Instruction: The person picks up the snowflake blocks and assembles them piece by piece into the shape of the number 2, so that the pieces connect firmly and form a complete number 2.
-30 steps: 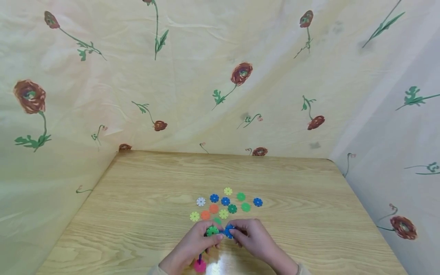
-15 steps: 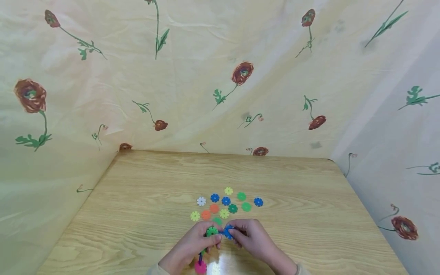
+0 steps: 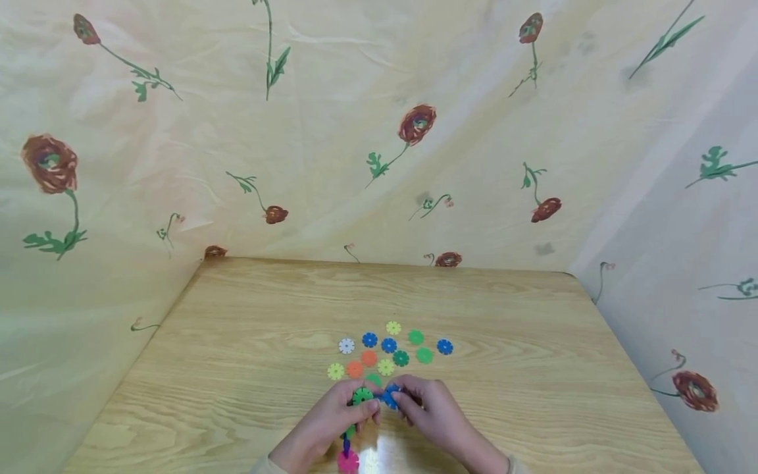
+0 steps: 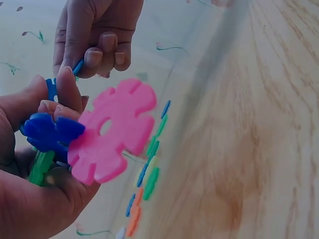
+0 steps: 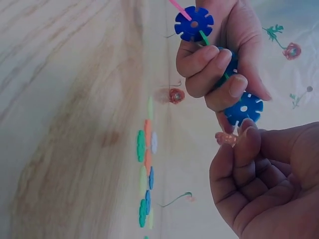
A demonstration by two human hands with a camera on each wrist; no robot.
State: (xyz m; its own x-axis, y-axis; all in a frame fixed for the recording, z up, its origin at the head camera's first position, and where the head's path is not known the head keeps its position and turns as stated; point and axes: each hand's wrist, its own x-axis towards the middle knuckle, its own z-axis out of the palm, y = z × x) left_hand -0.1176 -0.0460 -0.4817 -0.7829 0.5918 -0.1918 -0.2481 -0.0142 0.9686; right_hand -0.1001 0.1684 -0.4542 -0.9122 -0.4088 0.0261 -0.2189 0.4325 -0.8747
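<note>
My left hand (image 3: 334, 413) grips a chain of slotted plastic snowflake discs. A green disc (image 3: 362, 397) shows flat above its thumb, and a pink disc (image 4: 112, 132) hangs at the lower end, slotted into a dark blue disc (image 4: 52, 132). Another blue disc (image 5: 243, 108) sticks out of the chain toward my right hand (image 3: 435, 409). With thumb and forefinger, that hand pinches a blue disc (image 3: 391, 396) right at this end of the chain. The fingers hide part of the chain, and I cannot tell whether the pinched disc is slotted in.
Several loose discs lie just beyond the hands on the wooden table (image 3: 249, 316), among them a white disc (image 3: 346, 345), an orange disc (image 3: 369, 358), a yellow disc (image 3: 393, 327) and a blue disc (image 3: 445, 347). A flowered cloth (image 3: 331, 145) surrounds the table's back and sides.
Both hands have shifted very slightly, the right a little to the left with its blue disc, closer to the left hand. The hanging pink disc has swung slightly right. Loose discs stay put.
</note>
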